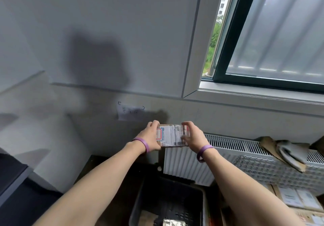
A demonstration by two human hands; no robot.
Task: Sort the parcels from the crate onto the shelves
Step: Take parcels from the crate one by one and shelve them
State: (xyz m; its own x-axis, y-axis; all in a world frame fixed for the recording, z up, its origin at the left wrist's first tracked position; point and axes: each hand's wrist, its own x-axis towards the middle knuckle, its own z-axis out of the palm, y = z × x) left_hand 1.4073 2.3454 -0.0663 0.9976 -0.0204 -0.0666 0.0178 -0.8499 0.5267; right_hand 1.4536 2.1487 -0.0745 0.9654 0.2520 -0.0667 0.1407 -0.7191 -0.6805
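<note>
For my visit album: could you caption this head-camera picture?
The left hand and right hand hold a labelled parcel up before the wall, above the dark crate.

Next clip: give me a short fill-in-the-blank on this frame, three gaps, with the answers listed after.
1. The parcel is gripped at its ends by ____ hands, the left hand and the right hand.
2. Each wrist wears a ____ band.
3. The crate lower in the view than the parcel is ____ in colour.

Missing words: both; purple; black.
</note>
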